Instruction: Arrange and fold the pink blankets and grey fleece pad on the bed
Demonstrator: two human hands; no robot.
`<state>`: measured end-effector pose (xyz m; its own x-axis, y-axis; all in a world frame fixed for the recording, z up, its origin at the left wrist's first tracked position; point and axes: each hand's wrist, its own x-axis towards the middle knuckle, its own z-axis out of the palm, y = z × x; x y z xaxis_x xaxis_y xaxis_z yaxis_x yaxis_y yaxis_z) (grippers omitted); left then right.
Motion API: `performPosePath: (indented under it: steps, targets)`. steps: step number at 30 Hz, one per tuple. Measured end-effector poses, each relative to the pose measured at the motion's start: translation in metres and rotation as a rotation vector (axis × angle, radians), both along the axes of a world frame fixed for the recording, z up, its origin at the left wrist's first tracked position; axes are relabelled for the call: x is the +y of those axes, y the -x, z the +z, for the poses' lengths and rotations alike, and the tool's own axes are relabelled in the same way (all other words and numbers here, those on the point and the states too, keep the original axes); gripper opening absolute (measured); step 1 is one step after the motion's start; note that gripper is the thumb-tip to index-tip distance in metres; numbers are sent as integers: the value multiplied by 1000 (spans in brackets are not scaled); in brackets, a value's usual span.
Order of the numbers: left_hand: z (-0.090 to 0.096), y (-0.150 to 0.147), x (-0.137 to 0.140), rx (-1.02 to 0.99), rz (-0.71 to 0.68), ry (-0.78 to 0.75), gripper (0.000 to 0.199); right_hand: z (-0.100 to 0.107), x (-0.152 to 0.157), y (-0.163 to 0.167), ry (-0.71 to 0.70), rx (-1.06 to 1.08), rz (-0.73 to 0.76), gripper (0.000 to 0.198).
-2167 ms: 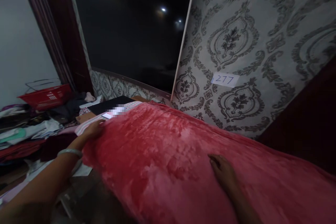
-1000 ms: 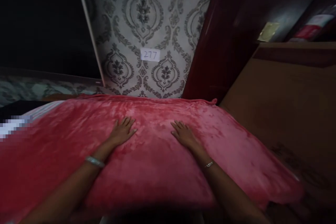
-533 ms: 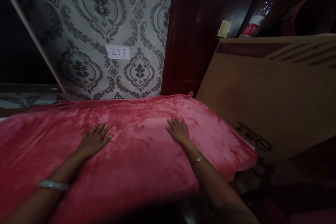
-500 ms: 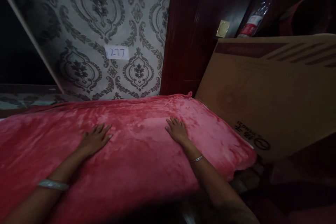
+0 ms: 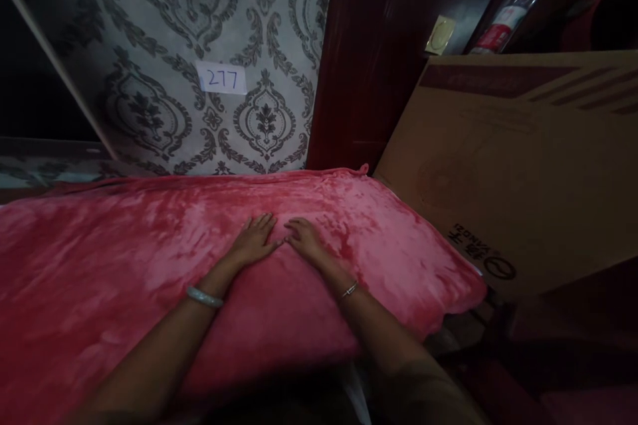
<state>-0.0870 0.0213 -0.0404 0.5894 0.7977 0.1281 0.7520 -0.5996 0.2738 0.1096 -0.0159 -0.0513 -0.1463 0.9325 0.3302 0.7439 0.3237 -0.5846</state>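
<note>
A plush pink-red blanket is spread over a flat surface in front of me. Palm down on its middle lies my left hand, fingers outstretched, with a pale green bangle on the wrist. My right hand rests flat just to the right of it, fingers extended, thumbs nearly touching. A thin silver bracelet circles my right wrist. Neither hand holds anything. Streaks and light wrinkles mark the pile around both hands.
To the right leans a large cardboard box, with a red-labelled plastic bottle behind its top edge. Patterned wallpaper carries a paper label reading 277. A dark screen-like panel stands at the left.
My left hand has slid right and my right hand has slid left across the blanket, so they now lie close together. The view has tilted slightly down.
</note>
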Motion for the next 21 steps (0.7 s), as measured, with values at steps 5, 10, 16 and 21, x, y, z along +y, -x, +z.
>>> performPosePath:
  steps: [5,10,16,21]
  targets:
    - [-2,2,-2,23,-8,-18,79,-1,-10,4,-22,-58,-37,31]
    - [5,1,-3,62,-4,-14,72,10,-19,9,-56,-141,-47,23]
    - [9,0,-3,90,-20,-27,66,19,-18,17,-81,-270,-80,18]
    - [17,-1,-9,143,-22,9,59,19,-18,18,-81,-256,-104,18]
